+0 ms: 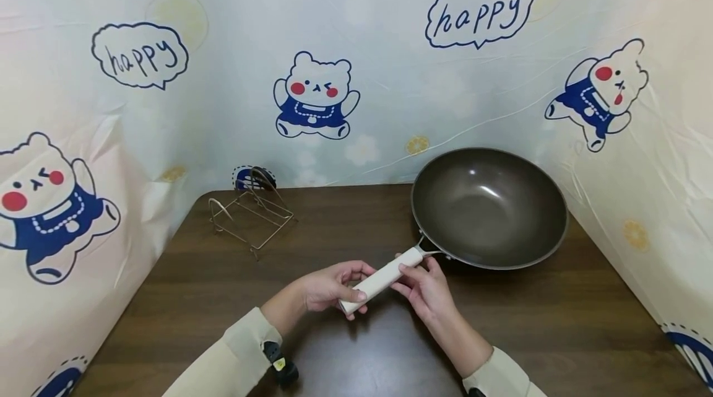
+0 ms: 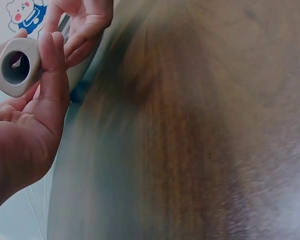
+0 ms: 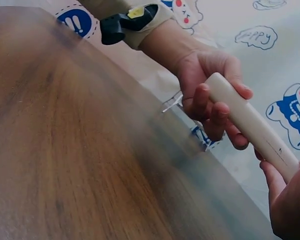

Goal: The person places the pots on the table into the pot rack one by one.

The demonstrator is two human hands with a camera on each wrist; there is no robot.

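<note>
A dark wok (image 1: 490, 211) with a pale handle (image 1: 381, 279) is at the right of the table, its handle pointing toward me. Near the handle's free end, my left hand (image 1: 334, 288) pinches it between thumb and fingers. My right hand (image 1: 426, 292) holds the same handle closer to the wok, thumb on top and fingers underneath. The left wrist view looks into the hollow end of the handle (image 2: 17, 67). In the right wrist view the left hand (image 3: 210, 95) has its fingers under the handle (image 3: 255, 122).
A wire rack (image 1: 253, 214) stands at the table's back left. The brown wooden table (image 1: 184, 310) reaches back to a cloth backdrop (image 1: 384, 100) printed with bears and "happy" bubbles. Similar cloth hangs on both sides.
</note>
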